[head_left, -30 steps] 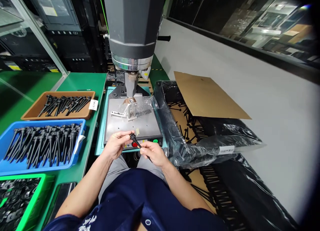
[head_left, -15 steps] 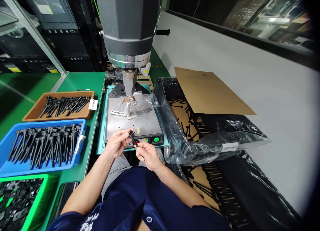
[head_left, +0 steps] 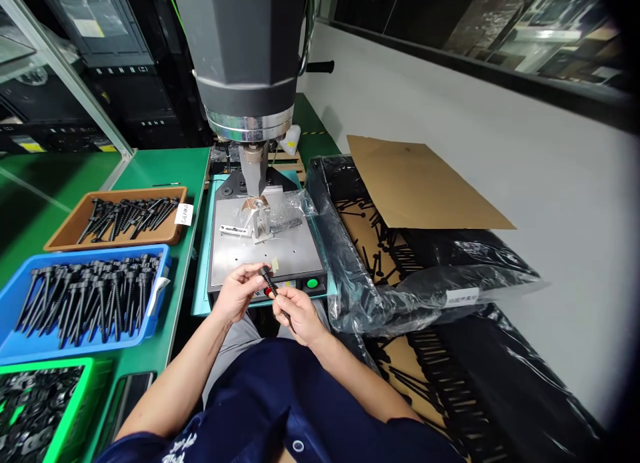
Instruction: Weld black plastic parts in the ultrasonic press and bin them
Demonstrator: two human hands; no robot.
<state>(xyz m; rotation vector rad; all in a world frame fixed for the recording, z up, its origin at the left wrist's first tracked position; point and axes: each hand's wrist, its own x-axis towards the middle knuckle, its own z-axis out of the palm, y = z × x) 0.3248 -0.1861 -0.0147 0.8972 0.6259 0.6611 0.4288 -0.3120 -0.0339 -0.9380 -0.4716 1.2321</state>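
A slim black ribbed rod with a thicker head (head_left: pixel 271 283) slants between my two hands, in front of the machine's base. My left hand (head_left: pixel 237 295) pinches its head end between thumb and fingertips. Lower down, my right hand (head_left: pixel 300 315) grips the shaft, and the thin tail end sticks out below those fingers. Just beyond my hands is the metal base plate (head_left: pixel 240 256), carrying a small metal fixture (head_left: pixel 260 224) with clear plastic film around it. Over the fixture hangs the machine's metal horn (head_left: pixel 254 173), apart from the rod.
At left, similar black rods fill a brown tray (head_left: pixel 65 235) and a blue tray (head_left: pixel 90 346); a green bin (head_left: pixel 83 399) holds small black parts. A plastic-lined box (head_left: pixel 345 296) with rods and a cardboard sheet (head_left: pixel 425 183) stand right. A green button (head_left: pixel 313 283) is on the base's front.
The rod's tail now shows below my right hand, whose fingers sit farther up along the shaft. My left hand keeps its pinch on the head end. The view has shifted slightly.
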